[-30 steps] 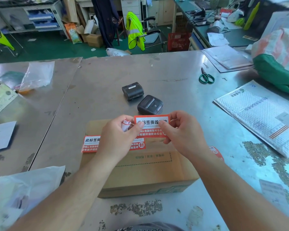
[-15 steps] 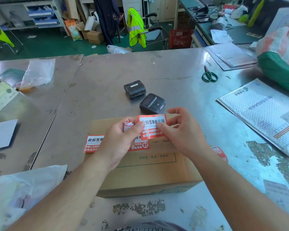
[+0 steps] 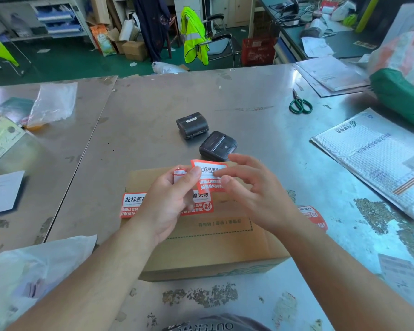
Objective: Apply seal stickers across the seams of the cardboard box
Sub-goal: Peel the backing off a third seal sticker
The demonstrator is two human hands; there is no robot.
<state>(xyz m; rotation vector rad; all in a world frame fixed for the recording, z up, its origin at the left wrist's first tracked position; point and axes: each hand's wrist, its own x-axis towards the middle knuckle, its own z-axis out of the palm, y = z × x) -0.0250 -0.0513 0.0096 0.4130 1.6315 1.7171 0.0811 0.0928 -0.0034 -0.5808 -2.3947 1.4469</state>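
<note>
Head view: both hands are raised over the far half of the cardboard box [image 3: 213, 247]. The left hand [image 3: 170, 199] pinches the left edge of a red-and-white seal sticker [image 3: 209, 174]. The right hand [image 3: 256, 197] seems to pinch its right edge, though blur softens the grip. A second sticker [image 3: 132, 206] lies over the box's left top edge, and two black printers [image 3: 193, 125] sit just beyond the box

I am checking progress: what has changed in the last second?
The loose sticker has tilted and curled; the right hand has spread its fingers, fingertips still at the sticker's right edge. The left hand still pinches it. The box and applied sticker are unchanged.
</note>
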